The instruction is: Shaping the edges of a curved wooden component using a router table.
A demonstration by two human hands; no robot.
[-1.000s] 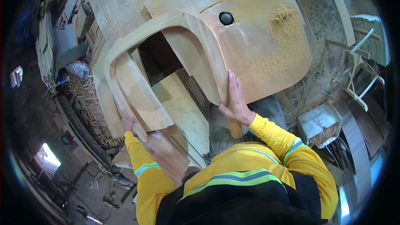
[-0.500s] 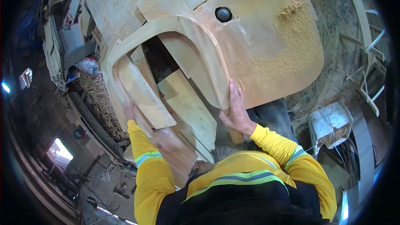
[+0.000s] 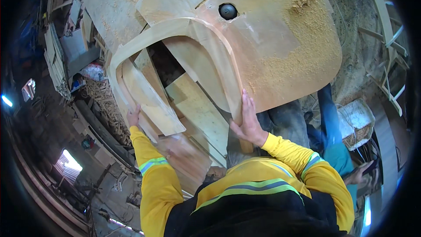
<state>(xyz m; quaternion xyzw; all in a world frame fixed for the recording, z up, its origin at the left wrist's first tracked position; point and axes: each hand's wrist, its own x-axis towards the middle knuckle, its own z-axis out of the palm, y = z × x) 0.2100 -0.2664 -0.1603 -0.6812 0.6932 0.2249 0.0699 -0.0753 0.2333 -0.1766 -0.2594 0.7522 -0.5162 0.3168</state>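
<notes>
The arch (image 3: 175,30), a curved wooden piece, lies on the sawdusty table (image 3: 285,48), 2 legs toward the person. The right hand (image 3: 247,123) presses flat on its right leg; the left hand (image 3: 133,116) grips the left. Cutting looks done, with placement left.

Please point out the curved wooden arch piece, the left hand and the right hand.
curved wooden arch piece (image 3: 175,28): head view, top of the arch.
left hand (image 3: 133,116): head view, back of the hand.
right hand (image 3: 247,120): head view, back of the hand.

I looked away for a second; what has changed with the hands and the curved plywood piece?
Little changed. The left hand slid slightly up the outer leg of the pale U-shaped plywood piece. The right hand stays flat on its inner leg; the sawdust-covered wooden table is unchanged.
</notes>
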